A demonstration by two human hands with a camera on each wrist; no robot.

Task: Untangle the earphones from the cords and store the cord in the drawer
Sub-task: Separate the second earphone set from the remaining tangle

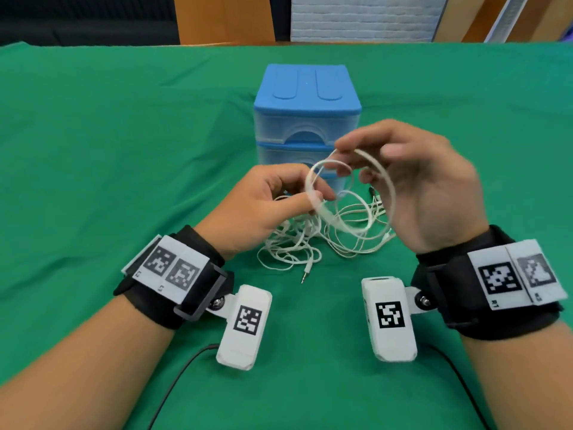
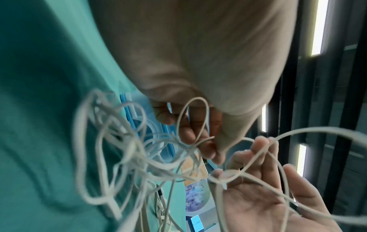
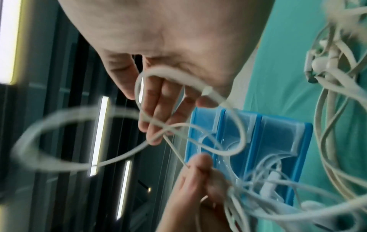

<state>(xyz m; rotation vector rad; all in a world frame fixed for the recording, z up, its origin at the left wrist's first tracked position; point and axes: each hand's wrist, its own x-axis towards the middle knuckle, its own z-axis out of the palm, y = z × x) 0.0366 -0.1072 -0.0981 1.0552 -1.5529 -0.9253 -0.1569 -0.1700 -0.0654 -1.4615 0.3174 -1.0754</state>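
My left hand (image 1: 266, 206) pinches the thick white looped cord (image 1: 350, 193); my right hand (image 1: 415, 184), fingers loosely curled, hooks its loops above the thin white tangled earphones (image 1: 297, 240), before the closed blue plastic drawer unit (image 1: 307, 110).

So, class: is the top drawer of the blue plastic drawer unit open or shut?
Shut. The top drawer sits flush with the blue plastic drawer unit, nothing pulled out in the head view.
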